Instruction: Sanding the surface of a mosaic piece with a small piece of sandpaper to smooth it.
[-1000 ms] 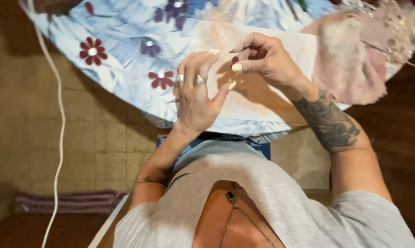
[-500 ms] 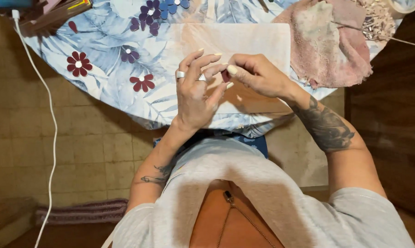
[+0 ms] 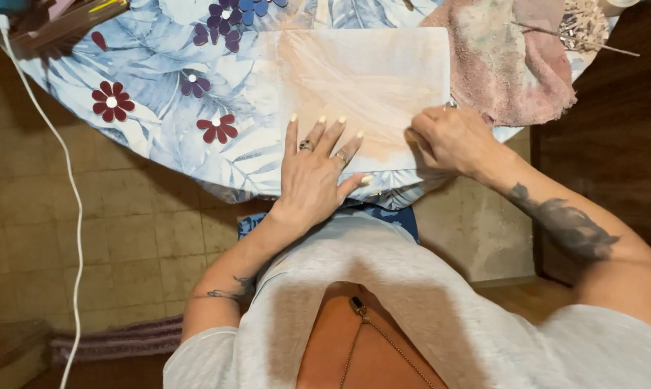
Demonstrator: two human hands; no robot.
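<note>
Our left hand [image 3: 312,173] lies flat, fingers apart, on the pale peach-stained rectangular sheet [image 3: 369,79]; our right hand [image 3: 451,138] curls on its right edge, grip unclear.

Your tablecloth [image 3: 160,86] is light blue with white leaf shapes on it. It has dark red flowers [image 3: 109,101] with white middles, and purple flowers [image 3: 221,18] with a blue one beside them. The sheet [image 3: 361,79] lying on it is white with soft peach and tan smears. The towel [image 3: 505,65] next to it is dusty pink with a pale grey-white patch. Your nails [image 3: 322,119] are painted pale cream. Your shirt [image 3: 412,302] is light grey. The cord [image 3: 70,187] hanging down is white. The floor [image 3: 124,238] has yellow-brown square tiles. The rug [image 3: 117,338] is dull purple with stripes.
</note>
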